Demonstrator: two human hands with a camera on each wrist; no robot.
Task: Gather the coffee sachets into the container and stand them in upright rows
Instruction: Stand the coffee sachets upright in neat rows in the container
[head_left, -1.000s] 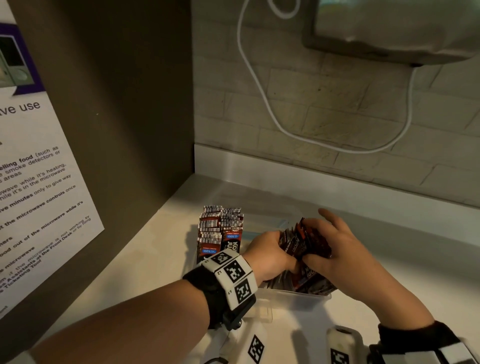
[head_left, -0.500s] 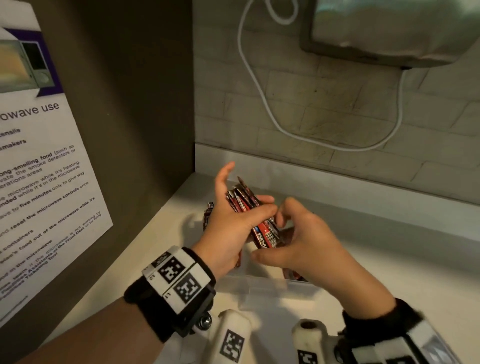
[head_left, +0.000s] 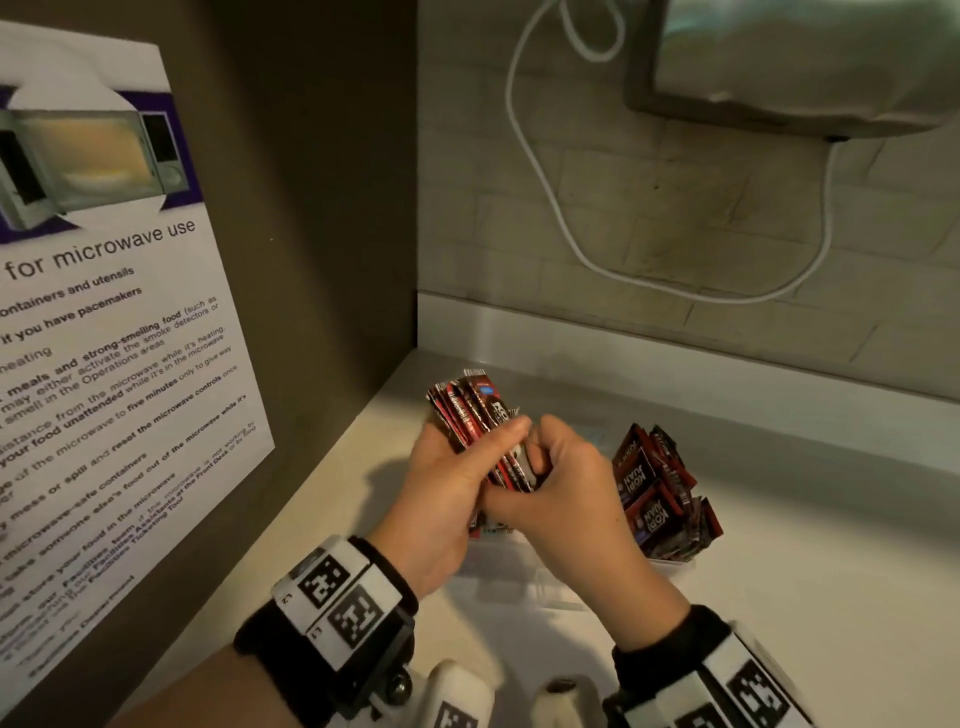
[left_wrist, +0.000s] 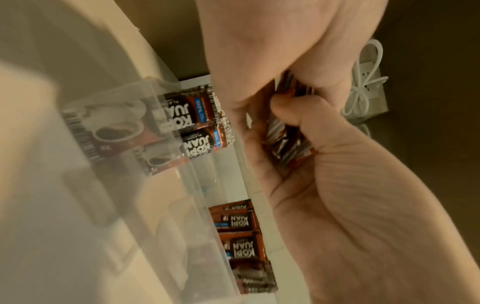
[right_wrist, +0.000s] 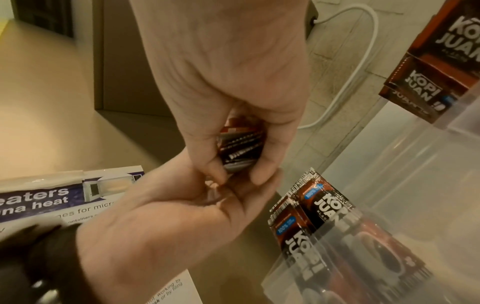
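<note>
Countertop (head_left: 810, 561), pale and smooth, carries our clear plastic container (head_left: 524, 582), which sits low in front of us, mostly hidden behind our hands in the head view. A second ago both hands were down inside it, pressed around a loose clump; now we have lifted that clump clear, and it hangs in the air above the container's left half. Two groups remain inside: an upright row of red-and-black coffee sachets (left_wrist: 197, 115) at the left end, and a slumped, leaning heap of the same sachets (head_left: 660, 499) at the right end.

Our left hand (head_left: 457, 488) grips the raised bundle of sachets (head_left: 478, 415) from below, thumb curled across its face, tops fanning up and away from us. Our right hand (head_left: 566, 488) closes on the bundle's lower edges, fingertips pinching them together, as the right wrist view shows.

We judge this as squaring the bundle before standing it beside the left row. Fanned tops suggest the edges are not yet flush, and the right heap awaits the same treatment.
</note>
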